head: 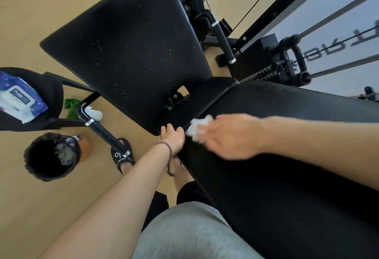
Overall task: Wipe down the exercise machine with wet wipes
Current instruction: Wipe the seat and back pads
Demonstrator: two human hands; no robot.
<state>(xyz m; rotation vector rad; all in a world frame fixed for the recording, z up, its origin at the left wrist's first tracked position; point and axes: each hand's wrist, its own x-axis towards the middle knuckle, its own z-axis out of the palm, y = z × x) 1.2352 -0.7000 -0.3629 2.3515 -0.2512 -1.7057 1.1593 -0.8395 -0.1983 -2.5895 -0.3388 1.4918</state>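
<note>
The exercise machine has a black padded seat (131,49) and a long black back pad (287,156) meeting at a hinge. My right hand (229,135), blurred, holds a crumpled white wet wipe (198,127) against the back pad near that hinge. My left hand (173,136) grips the near edge of the seat where the two pads meet. A blue pack of wet wipes (19,96) lies on a black pad at the far left.
A black-lined bin (51,156) with used wipes stands on the wooden floor at lower left. A black handle bar (102,131) juts out by my sandalled foot (123,156). A green cloth (70,107) lies on the floor. Frame, cables and guide rods (328,22) fill the upper right.
</note>
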